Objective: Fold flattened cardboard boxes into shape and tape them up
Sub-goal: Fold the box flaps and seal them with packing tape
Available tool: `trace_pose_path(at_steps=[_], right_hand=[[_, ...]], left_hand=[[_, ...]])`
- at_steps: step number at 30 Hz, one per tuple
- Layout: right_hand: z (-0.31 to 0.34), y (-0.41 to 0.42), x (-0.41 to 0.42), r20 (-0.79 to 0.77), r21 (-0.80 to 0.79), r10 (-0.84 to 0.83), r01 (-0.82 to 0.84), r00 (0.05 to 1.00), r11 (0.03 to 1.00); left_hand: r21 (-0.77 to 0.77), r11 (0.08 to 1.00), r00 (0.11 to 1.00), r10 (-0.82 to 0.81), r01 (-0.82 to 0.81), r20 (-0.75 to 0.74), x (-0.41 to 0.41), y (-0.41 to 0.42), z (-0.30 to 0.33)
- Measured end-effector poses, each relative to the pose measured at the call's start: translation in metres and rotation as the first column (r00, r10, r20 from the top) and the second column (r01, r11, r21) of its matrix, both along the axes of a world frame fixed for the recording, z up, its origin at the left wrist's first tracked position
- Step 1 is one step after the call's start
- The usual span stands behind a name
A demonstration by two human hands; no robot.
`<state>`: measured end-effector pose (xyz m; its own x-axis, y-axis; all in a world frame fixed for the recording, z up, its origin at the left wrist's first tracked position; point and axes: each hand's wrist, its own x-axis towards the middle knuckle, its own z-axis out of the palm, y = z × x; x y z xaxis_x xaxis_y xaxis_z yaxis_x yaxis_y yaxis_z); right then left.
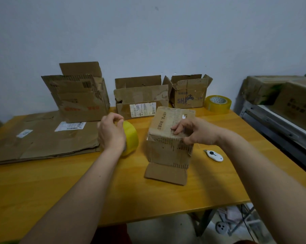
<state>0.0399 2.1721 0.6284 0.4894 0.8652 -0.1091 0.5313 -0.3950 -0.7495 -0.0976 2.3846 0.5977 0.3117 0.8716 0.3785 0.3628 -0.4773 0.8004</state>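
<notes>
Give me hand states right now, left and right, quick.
Left hand: closed grip on the yellow tape roll.
Right hand: fingers curled on the top of the small cardboard box, pressing it.

Box: matt brown corrugated cardbd, scuffed, torn edges. Tape roll: glossy yellowish clear plastic. Surface: smooth wood-look top w/ slight sheen. Cutter: smooth white plastic. Flat sheets: creased matt cardbd, white paper labels.
</notes>
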Motion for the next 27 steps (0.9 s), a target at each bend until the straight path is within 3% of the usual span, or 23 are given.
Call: trace_pose_path(at_steps=[3,9,14,19,23,27], right_hand=[[-0.003,0.002,-0.001,-0.001,0.019,0.001,-0.001,1.0,1.0],[-0.01,0.002,-0.005,-0.018,0.1,-0.018,0.02,1.0,0.995],[-0.017,-0.001,-0.006,-0.02,0.141,-0.039,0.041,0.999,0.989],[-0.025,0.003,-0.013,-0.027,0.251,-0.156,0.157,0.987,0.955],[-0.03,0.017,-0.022,0.234,0.249,-0.286,0.227,0.929,0.942],[-0.025,0.02,-0.018,0.444,0.106,-0.248,0.225,0.861,0.969]], left_hand=[[0.011,1.0,0.999,-0.009,0.009,-0.031,-0.002,-0.006,-0.008],[-0.004,0.986,0.983,-0.166,0.167,0.082,-0.003,-0.01,-0.013],[-0.09,0.984,0.986,-0.15,0.156,0.067,0.002,-0.01,-0.015],[-0.058,0.976,0.978,-0.21,0.21,0.011,0.008,-0.016,-0.016],[-0.066,0.892,0.885,-0.451,0.446,-0.111,0.014,-0.02,-0.016],[-0.155,0.755,0.742,-0.655,0.637,-0.141,0.014,-0.017,-0.014]])
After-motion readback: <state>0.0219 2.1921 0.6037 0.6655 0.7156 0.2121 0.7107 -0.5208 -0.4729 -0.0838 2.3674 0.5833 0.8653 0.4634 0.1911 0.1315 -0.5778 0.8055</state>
